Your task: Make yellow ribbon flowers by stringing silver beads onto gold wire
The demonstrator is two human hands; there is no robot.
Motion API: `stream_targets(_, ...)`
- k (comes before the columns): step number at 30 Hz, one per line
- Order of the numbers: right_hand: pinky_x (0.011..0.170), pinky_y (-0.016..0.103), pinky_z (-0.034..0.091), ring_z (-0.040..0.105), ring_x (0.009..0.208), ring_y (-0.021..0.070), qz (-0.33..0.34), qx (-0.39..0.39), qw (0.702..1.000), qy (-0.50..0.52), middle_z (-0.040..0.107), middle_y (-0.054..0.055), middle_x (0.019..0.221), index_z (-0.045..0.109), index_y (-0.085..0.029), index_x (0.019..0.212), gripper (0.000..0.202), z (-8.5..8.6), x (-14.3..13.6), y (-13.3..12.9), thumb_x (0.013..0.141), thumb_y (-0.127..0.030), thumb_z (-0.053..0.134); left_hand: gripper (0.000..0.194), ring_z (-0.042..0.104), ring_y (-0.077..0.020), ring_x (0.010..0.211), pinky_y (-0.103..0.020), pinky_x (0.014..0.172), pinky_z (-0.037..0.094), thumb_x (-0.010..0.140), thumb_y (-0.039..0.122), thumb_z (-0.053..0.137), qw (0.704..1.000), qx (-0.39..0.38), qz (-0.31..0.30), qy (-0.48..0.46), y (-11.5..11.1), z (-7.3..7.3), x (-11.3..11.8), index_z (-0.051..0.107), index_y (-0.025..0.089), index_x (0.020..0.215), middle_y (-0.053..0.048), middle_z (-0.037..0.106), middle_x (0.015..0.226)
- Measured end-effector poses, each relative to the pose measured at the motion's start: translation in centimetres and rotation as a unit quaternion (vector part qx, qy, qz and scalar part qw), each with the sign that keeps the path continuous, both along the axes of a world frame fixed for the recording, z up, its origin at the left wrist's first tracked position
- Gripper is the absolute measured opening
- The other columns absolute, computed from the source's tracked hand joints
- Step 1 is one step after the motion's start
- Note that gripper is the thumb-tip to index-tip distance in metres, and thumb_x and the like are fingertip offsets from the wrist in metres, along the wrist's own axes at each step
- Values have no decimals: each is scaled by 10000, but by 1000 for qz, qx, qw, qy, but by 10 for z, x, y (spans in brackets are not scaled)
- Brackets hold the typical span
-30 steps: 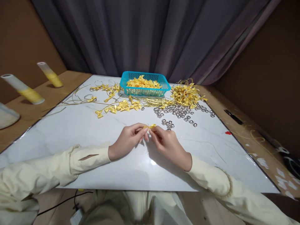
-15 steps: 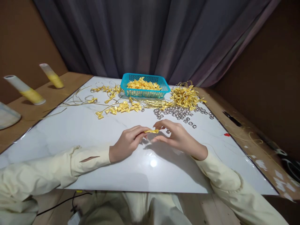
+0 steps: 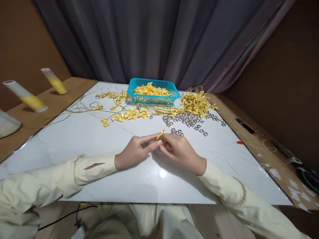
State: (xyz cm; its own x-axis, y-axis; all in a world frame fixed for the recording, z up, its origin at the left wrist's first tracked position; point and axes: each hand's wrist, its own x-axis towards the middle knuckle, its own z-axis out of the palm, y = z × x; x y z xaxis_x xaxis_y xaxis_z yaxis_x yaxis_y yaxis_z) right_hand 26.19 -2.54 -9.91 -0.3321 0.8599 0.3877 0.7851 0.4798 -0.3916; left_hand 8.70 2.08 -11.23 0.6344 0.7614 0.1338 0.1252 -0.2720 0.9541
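Observation:
My left hand pinches a small yellow ribbon bow between its thumb and fingers, above the white tabletop. My right hand is closed against the same bow, its fingertips meeting those of the left; its grip is partly hidden. A thin gold cord shows on the table to the right of my right wrist; where it begins is hidden. Just beyond my hands lie silver heart-shaped pieces, with several close to my right fingers.
A teal basket of yellow bows stands at the back. Loose bows, gold cords and a heap of corded bows lie before and beside it. Ribbon spools stand left; a black pen lies right.
My right hand has moved left and closed in on the bow. The bow has turned from lying flat to a tilted position. Silver pieces formerly behind my right hand now show.

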Motion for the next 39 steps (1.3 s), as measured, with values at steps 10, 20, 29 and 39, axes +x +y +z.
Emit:
stream_targets(10,545,196,396,513,557,86,23,-145,979,142,586,-13,653,522,-162,841,71,19,15,4,844,-230,543,257,631,-180,924,-267,841,475,869,313,523,999,-46,-1,-18,7,1,4,689,125,926,-70,710,968)
stream_targets(20,841,356,409,552,851,175,82,-69,991,81,572,59,888,323,-177,1208,300,11,19,8,940,-274,416,283,616,-153,753,-279,723,481,871,343,529,988,-112,-90,-57,8,-1,2,640,90,929,-85,678,828)
stream_targets(29,701,285,418,568,724,141,94,-81,978,168,573,13,770,330,-176,1154,255,6,11,6,915,-162,419,365,596,-149,767,-265,708,445,885,427,484,989,-108,-102,-21,10,1,3,656,106,896,-69,670,807)
stream_targets(39,660,282,419,552,708,140,72,-142,945,287,548,-14,733,340,-206,1093,234,-1,4,7,895,-210,465,354,619,-131,695,-251,674,475,872,413,529,986,-132,-98,-24,7,2,2,665,95,800,-89,710,784)
